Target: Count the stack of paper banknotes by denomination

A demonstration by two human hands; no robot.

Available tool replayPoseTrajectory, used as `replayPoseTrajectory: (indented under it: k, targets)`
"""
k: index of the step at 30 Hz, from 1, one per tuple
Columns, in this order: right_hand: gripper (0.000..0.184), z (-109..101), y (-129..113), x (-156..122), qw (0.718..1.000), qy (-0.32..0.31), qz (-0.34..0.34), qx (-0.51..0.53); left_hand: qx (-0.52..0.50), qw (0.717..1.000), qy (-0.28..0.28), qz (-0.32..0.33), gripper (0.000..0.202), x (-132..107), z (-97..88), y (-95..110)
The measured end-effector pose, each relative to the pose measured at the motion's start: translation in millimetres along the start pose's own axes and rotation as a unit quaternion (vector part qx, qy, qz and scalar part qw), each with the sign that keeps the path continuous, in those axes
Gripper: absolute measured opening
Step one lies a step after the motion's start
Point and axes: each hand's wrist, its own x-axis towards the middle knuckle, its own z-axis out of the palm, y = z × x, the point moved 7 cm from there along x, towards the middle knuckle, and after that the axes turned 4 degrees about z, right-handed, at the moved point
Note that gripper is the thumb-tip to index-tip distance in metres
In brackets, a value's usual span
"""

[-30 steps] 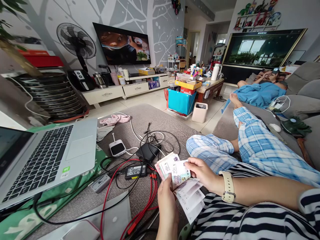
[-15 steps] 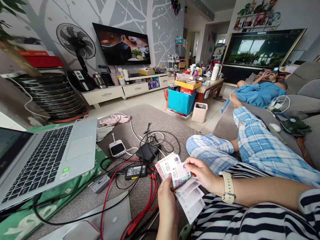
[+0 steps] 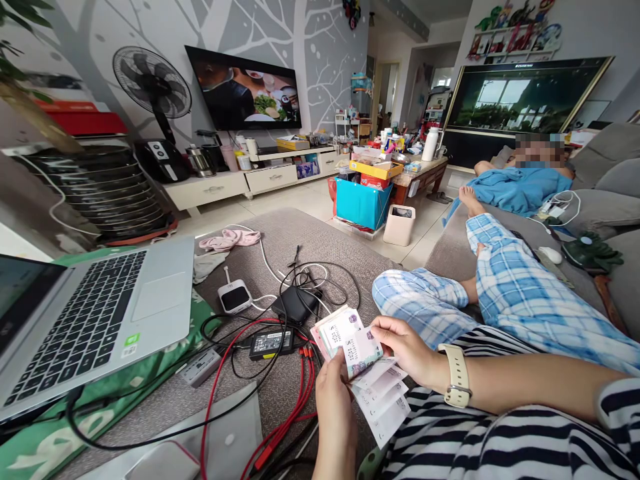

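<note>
Both hands grip a stack of banknotes (image 3: 357, 350): the left hand (image 3: 334, 393) clasps it while the right hand (image 3: 407, 347) peels one note, several already folded down.

We have a single view, worn on the head — it looks forward and down across the lap, with both hands close at lower centre of the frame, a laptop (image 3: 95, 313) at left, and the room stretching far behind.

A "5" shows on the top banknote (image 3: 356, 344) (other print too small).
</note>
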Motion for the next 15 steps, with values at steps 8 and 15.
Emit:
replayPoseTrajectory:
  k: [8, 15]
  targets:
    - [0.034, 1.4, 1.8, -1.0, 0.999, -0.001, 0.026, 0.042, -0.007, 1.000, -0.013, -0.004, 0.039, 0.6, 0.4, -1.9]
    - [0.037, 4.8, 8.0, 1.6, 0.997, -0.035, 0.031, 0.053, -0.011, 1.000, -0.020, -0.008, 0.039, 0.0, 1.8, -2.4]
